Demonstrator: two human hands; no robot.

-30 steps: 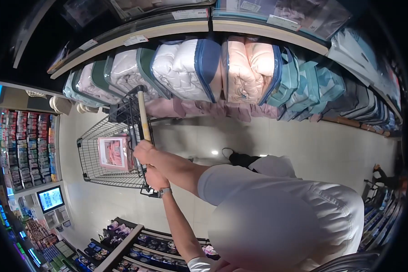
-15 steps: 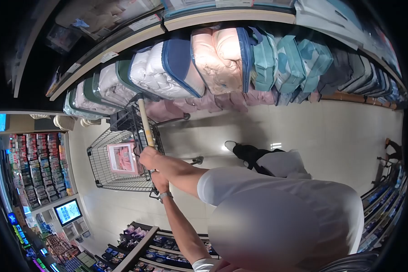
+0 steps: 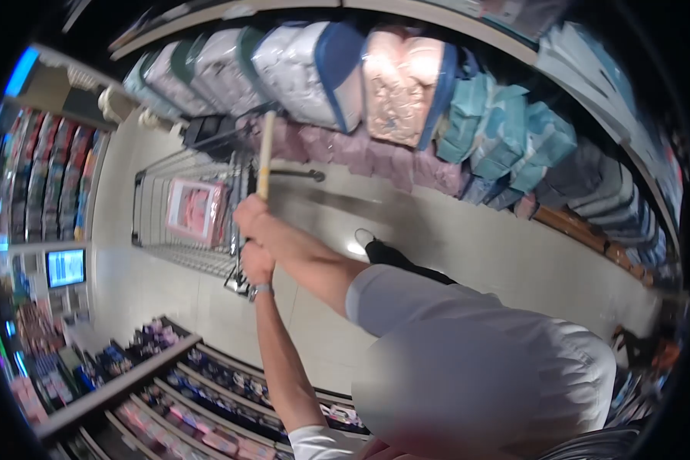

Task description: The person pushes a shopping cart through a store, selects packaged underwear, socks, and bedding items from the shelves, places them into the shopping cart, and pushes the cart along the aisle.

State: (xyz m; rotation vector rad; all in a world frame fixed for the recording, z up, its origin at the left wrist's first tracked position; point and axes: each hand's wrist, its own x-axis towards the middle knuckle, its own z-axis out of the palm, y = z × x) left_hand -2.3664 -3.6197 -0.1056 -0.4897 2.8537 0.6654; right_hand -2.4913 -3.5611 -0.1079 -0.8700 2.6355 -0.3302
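A wire shopping cart (image 3: 184,249) stands at the left, its pale handle (image 3: 265,153) running up from my hands. My right hand (image 3: 251,217) is closed on the handle, around its middle. Just below it in the view, my left hand (image 3: 257,262), with a watch on the wrist, is closed at the lower part of the handle. The two hands are close together, and their fingers are partly hidden. A flat pink package (image 3: 195,211) with a picture on it lies in the cart's basket, and a dark bag-like item (image 3: 211,134) is at the cart's upper end.
Bagged quilts (image 3: 402,84) and teal bags (image 3: 502,138) line a shelf along the top. Lower shelves (image 3: 199,399) hold small packaged goods. At the far left are a product rack (image 3: 54,176) and a lit screen (image 3: 66,267). A person is partly visible at the far right.
The view has turned, so the shelf goods slope down to the right and more of the lower shelves shows. Both hands remain on the cart handle. My leg and foot have shifted.
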